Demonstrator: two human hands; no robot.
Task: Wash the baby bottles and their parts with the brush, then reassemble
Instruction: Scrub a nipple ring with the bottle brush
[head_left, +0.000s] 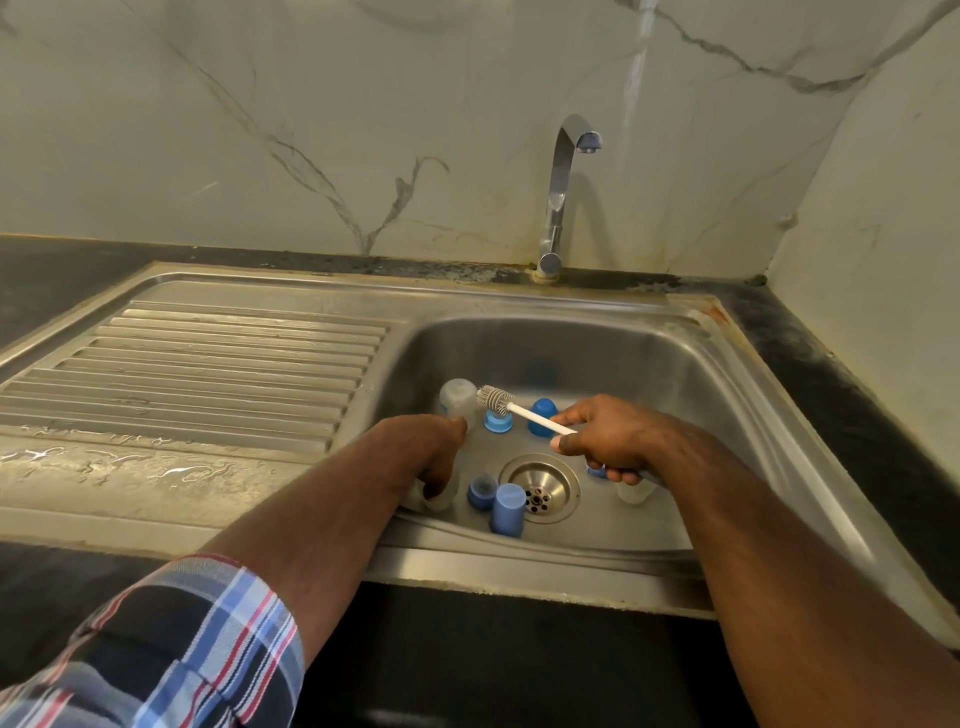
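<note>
Both hands grip, left hand (434, 457) bottle (457, 397), right hand (605, 436) brush (519, 410), over steel sink (727, 374).

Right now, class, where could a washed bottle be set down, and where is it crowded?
Free: the ribbed steel draining board left of the basin, wet along its near edge, and the bare basin floor behind the blue caps. Crowded: around the round drain, ringed by blue parts and both hands.

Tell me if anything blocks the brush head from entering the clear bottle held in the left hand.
Nothing visible does. The grey bristle brush head sits right beside the clear plastic bottle gripped by the left hand; the right hand holds its white handle.
</note>
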